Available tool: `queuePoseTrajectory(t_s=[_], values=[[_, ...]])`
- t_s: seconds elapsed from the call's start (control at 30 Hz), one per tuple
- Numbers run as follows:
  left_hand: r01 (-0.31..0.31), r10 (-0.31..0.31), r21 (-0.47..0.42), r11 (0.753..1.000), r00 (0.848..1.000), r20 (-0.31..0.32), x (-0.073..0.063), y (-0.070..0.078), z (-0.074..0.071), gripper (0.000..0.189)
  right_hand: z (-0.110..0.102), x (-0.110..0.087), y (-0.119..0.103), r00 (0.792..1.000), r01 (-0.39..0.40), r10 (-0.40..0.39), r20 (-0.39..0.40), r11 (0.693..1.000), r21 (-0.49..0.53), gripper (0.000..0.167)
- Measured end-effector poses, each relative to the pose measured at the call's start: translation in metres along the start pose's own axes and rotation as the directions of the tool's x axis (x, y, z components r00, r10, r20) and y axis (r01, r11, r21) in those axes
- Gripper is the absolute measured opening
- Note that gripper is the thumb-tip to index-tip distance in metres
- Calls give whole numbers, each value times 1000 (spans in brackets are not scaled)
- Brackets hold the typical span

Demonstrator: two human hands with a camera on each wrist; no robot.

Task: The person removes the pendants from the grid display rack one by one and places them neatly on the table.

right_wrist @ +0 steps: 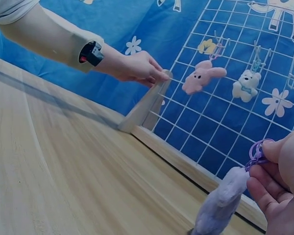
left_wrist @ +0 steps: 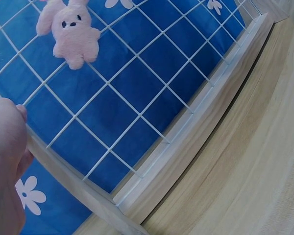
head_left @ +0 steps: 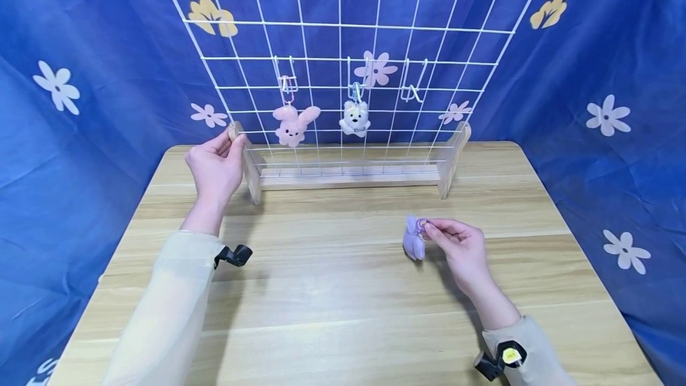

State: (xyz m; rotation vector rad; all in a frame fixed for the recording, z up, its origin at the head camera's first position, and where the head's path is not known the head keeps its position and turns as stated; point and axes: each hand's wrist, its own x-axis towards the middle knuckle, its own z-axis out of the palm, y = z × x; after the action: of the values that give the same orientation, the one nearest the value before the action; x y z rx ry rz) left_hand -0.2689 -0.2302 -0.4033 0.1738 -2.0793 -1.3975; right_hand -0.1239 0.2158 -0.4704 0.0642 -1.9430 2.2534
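Note:
My left hand (head_left: 217, 165) grips the top of the wooden side support (head_left: 250, 171) of a white wire grid rack (head_left: 321, 25). Over the table, my right hand (head_left: 463, 249) pinches the purple ring of a purple plush keychain (head_left: 413, 242), which dangles from thumb and fingers. In the right wrist view the plush (right_wrist: 220, 203) hangs below the ring (right_wrist: 257, 151). A pink bunny plush keychain (head_left: 292, 127) hangs on the grid's left hook, and a white bear plush keychain (head_left: 355, 119) on the middle hook. The right hook (head_left: 412, 93) holds nothing.
The rack stands at the back of a wood-grain table (head_left: 321, 290), with a wooden base bar (head_left: 348, 177) between its two supports. Behind and beside it hangs a blue curtain (head_left: 107, 28) with flowers. Black cameras (head_left: 234, 255) are strapped to both wrists.

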Motion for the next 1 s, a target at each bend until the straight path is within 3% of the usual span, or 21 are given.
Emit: queuePoseTrajectory(t_s=[0.6,1.0], values=[[10,-10,-4,1000,1000,0,2,0,1,31,22,18,8,999,23,-23,30,1000,2,17],[6,-6,8,1000,1000,-6,1,-1,1,31,23,40,17,989,54,-20,145,971,-233,14]])
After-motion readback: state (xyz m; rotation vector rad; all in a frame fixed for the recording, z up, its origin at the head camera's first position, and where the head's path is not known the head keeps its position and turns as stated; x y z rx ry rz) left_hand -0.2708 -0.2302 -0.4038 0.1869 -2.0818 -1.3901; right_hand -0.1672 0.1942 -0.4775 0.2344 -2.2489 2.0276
